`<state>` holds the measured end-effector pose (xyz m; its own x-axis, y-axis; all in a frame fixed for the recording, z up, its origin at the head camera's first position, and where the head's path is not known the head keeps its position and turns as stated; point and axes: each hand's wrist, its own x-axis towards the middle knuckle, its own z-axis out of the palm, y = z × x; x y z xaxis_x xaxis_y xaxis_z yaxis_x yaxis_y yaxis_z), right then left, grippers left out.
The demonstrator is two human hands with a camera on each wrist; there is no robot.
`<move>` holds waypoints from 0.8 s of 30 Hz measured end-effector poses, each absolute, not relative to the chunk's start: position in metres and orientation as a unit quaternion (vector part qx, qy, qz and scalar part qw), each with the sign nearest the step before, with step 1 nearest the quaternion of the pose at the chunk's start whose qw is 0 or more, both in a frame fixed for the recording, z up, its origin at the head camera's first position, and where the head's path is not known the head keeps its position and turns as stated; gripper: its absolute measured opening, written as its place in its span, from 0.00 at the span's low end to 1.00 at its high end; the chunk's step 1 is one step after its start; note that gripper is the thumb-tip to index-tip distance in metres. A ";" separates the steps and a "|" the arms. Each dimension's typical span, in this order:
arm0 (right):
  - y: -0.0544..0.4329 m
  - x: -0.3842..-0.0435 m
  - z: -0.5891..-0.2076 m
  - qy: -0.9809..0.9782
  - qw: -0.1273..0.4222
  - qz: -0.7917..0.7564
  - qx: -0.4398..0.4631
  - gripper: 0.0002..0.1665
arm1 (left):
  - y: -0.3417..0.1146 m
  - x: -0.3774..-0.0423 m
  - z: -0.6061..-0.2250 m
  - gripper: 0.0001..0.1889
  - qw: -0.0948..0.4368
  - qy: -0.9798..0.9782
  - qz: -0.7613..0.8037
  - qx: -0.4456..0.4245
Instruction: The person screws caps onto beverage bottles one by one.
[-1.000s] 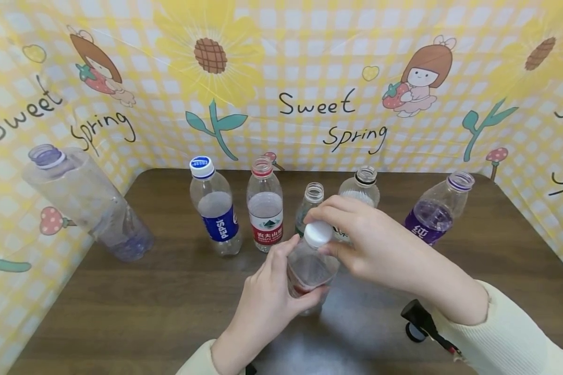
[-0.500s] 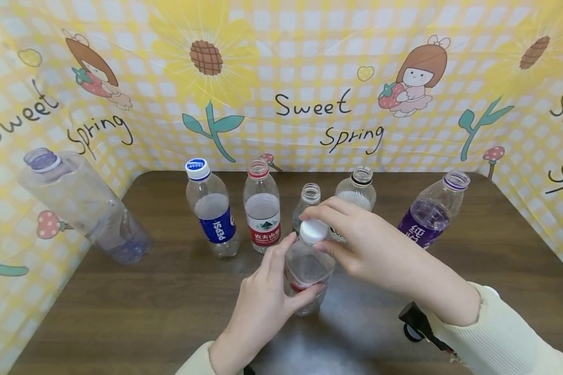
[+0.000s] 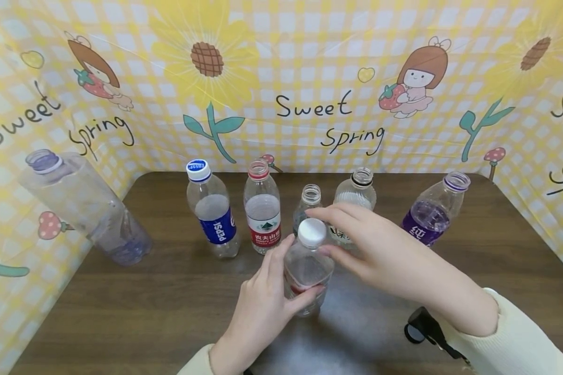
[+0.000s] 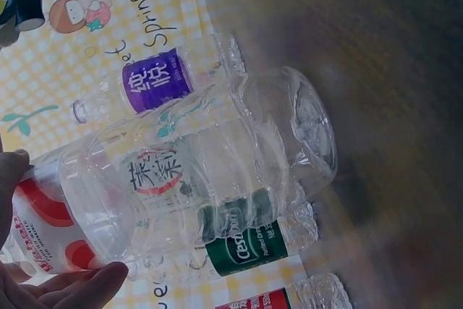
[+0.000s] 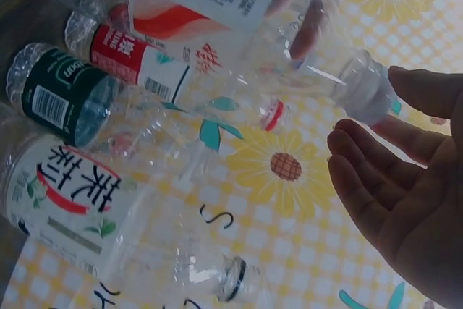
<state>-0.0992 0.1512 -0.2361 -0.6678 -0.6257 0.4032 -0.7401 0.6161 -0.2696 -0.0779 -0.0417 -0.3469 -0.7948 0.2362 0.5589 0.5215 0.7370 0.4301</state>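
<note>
In the head view, my left hand [image 3: 267, 297] grips the body of a clear plastic bottle [image 3: 308, 268] with a red and white label. The bottle is upright, and a white cap [image 3: 311, 232] sits on its neck. My right hand [image 3: 380, 250] is spread loosely around the cap, thumb on the near side and index finger behind it. From the right wrist view, the thumb [image 5: 427, 95] is at the cap's edge and the other fingers are relaxed. Left-hand fingers [image 4: 94, 287] wrap the labelled part in the left wrist view.
Behind stand a capped Pepsi bottle [image 3: 212, 219], an uncapped red-labelled bottle [image 3: 262, 213], a small green-labelled bottle [image 5: 69, 99], a white-labelled bottle [image 5: 72, 208] and a purple-labelled bottle [image 3: 427, 219]. A large clear bottle [image 3: 89, 208] stands far left on the brown table [image 3: 136, 312].
My right-hand fingers have loosened from the white cap, and the wrist has shifted slightly right and down. My left hand keeps its grip on the bottle.
</note>
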 end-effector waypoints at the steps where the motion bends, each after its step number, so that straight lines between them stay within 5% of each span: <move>1: 0.154 -0.098 -0.235 -0.891 0.136 0.211 0.379 0.26 | -0.042 -0.078 -0.347 0.48 0.237 -0.901 -0.297 -0.207; 10: 0.192 -0.089 -0.240 -0.889 0.189 0.197 0.367 0.25 | -0.051 -0.075 -0.342 0.50 0.228 -0.909 -0.302 -0.176; 24: 0.281 -0.067 -0.295 -0.938 0.204 0.184 0.214 0.24 | -0.102 -0.074 -0.322 0.46 0.330 -0.882 -0.310 -0.130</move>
<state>-0.0668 0.2808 -0.2947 -0.8254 -0.3260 0.4609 -0.4758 0.8412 -0.2570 -0.0742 -0.1016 -0.3222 -0.7493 0.0240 0.6618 0.4331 0.7737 0.4623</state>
